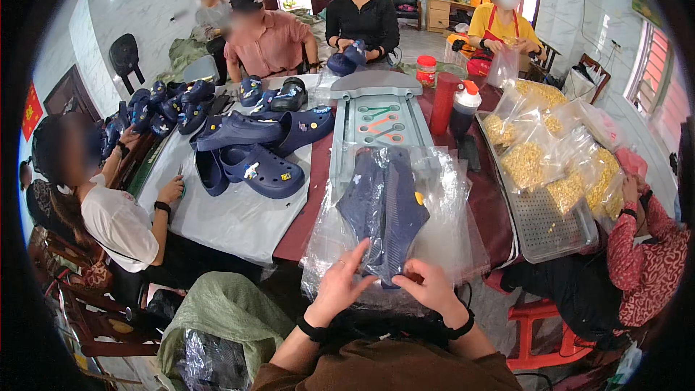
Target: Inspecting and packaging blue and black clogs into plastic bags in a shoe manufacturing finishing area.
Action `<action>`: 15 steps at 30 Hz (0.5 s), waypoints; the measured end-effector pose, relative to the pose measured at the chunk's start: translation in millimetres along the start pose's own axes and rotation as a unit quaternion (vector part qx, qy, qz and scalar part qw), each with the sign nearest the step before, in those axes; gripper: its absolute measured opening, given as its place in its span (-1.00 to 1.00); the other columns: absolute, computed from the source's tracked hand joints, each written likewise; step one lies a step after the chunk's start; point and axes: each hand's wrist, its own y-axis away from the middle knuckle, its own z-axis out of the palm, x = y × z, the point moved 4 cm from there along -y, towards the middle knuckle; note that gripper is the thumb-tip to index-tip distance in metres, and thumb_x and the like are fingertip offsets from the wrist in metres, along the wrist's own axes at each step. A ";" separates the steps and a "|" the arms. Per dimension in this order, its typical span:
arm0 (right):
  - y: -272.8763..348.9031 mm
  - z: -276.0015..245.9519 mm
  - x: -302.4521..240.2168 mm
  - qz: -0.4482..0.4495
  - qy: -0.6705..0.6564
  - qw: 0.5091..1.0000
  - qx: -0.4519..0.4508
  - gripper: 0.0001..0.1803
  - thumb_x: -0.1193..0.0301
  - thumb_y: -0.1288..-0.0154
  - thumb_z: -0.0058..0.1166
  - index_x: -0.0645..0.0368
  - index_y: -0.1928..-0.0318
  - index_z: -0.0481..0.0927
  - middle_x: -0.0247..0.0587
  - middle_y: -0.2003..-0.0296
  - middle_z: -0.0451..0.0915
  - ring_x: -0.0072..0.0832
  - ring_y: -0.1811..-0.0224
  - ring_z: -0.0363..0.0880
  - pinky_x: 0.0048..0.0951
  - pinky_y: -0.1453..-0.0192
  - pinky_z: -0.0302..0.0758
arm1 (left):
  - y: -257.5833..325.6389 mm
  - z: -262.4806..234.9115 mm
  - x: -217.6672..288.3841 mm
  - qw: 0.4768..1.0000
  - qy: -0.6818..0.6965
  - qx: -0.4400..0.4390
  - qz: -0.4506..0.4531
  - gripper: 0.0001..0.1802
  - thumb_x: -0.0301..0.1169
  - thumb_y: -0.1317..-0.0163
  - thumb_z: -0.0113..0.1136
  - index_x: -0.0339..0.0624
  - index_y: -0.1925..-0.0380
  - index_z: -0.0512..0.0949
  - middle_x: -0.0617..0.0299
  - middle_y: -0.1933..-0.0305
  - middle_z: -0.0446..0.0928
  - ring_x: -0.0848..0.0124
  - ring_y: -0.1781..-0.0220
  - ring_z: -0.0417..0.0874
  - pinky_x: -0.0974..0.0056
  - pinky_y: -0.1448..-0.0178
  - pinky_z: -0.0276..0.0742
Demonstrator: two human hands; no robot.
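A pair of navy clogs (pixel 384 210), pressed side by side with the ribbed soles showing, lies inside a clear plastic bag (pixel 449 210) in front of me. A small yellow ornament pokes out on the right one. At the near left end of the clogs is my left hand (pixel 339 288), forefinger and thumb apart against the plastic. My right hand (pixel 432 291) pinches the near edge of the bag by the right clog's end. Under the far part of the bag stands a grey plastic board (pixel 376 112) with a patterned top.
Loose navy clogs (pixel 260 166) lie on white sheeting to the left. On the right, a perforated metal tray (pixel 554 228) carries bags of yellow pieces. A red cylinder (pixel 444 103) and a dark bottle (pixel 463 112) stand between. Several people work around the table; a green sack (pixel 217 318) is by my left.
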 end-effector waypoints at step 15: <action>24.1 -17.3 -17.1 -0.052 0.083 0.993 -0.068 -0.61 0.20 -0.11 0.51 0.23 0.33 0.62 -0.23 0.44 0.57 -0.41 0.41 0.57 -0.41 0.32 0.49 | 16.3 -5.4 13.2 0.991 -0.036 -0.125 0.016 -0.28 -0.33 -0.08 0.54 0.01 -0.29 0.50 0.23 0.59 0.44 0.26 0.58 0.54 0.23 0.42 0.46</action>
